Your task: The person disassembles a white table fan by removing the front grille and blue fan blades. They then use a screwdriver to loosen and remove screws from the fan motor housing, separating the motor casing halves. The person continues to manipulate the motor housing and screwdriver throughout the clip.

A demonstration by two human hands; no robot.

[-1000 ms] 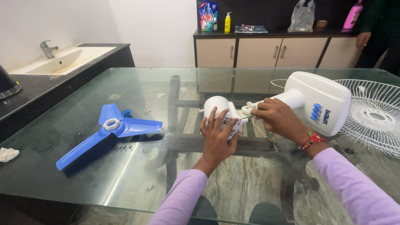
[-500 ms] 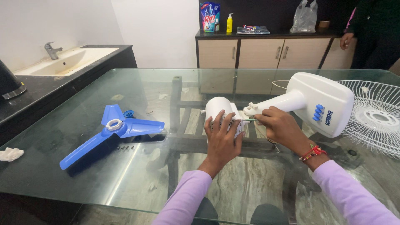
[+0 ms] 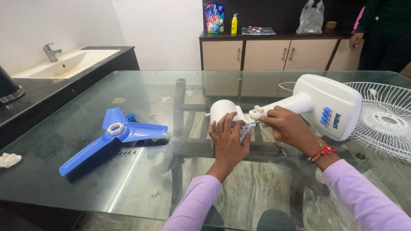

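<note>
Room first: white walls, black counter with a cream sink [image 3: 64, 64] and tap on the far left, wooden cabinet [image 3: 274, 53] at the back with a detergent pouch, yellow bottle and plastic bag on top. Another person in dark clothes [image 3: 381, 34] stands at the back right corner, hand [image 3: 355, 40] at the cabinet edge.

Glass table [image 3: 128, 188] fills the middle, dark frame visible through it, marble floor below.

On the glass, big to small: white wire fan grille [image 3: 385, 124] at the right edge; white fan base [image 3: 329, 105] with blue buttons, lying tilted, neck pointing left; blue three-blade fan blade [image 3: 113, 137] lying flat on the left, well apart from the hands; white motor housing [image 3: 224, 112] at centre, at the end of the neck; a few small dark screws [image 3: 127, 151] just beside the blade; crumpled white cloth [image 3: 8, 159] far left.

Left hand [image 3: 229, 141]: fingers spread moderately, draped over the near side of the motor housing, pressing it down. Palm down, not a closed fist.

Right hand [image 3: 289, 126]: fingers curled tight, pinched on a thin green-tipped tool [image 3: 255, 122] whose tip points left into the joint between neck and housing. Red thread band on that wrist.

Hands are close together, nearly touching.
</note>
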